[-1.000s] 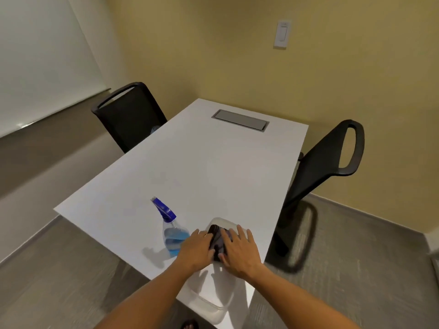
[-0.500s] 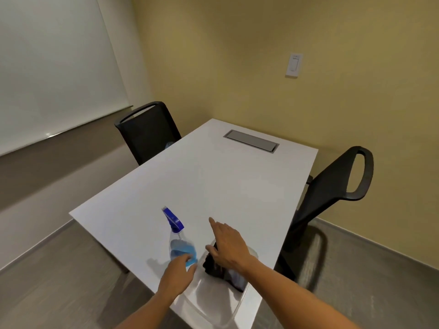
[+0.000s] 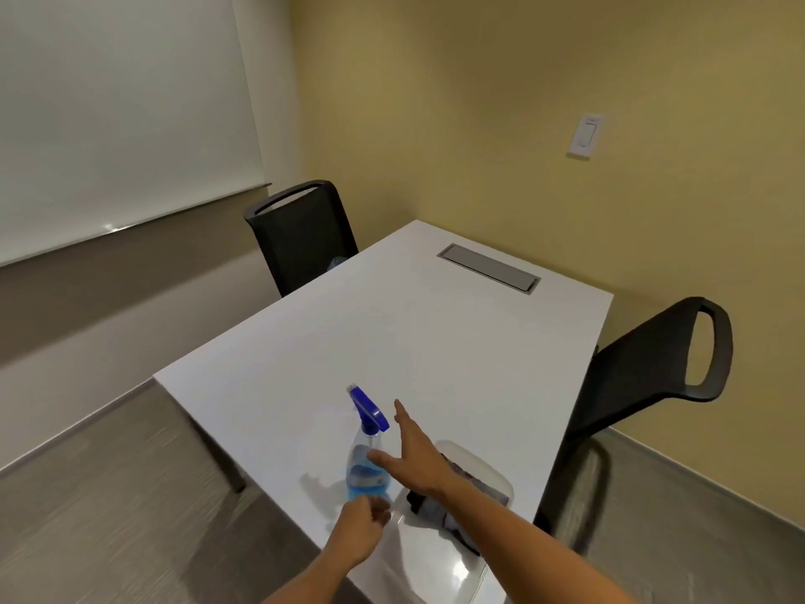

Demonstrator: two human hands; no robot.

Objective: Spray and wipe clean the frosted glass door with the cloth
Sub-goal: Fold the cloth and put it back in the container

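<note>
A: Where's the spray bottle (image 3: 365, 464)?
B: Upright on the white table (image 3: 435, 342), right hand (image 3: 414, 455) spread open beside it.
A: The left hand (image 3: 363, 523)?
B: At its base, possibly touching.

White table (image 3: 435, 342) centre frame, grey hatch (image 3: 488, 268) near its far end. Black chair (image 3: 300, 237) at left-centre, another chair (image 3: 644, 377) at right. Light switch (image 3: 588, 136) upper right on yellow wall. Whiteboard (image 3: 113, 111) upper left.
</note>
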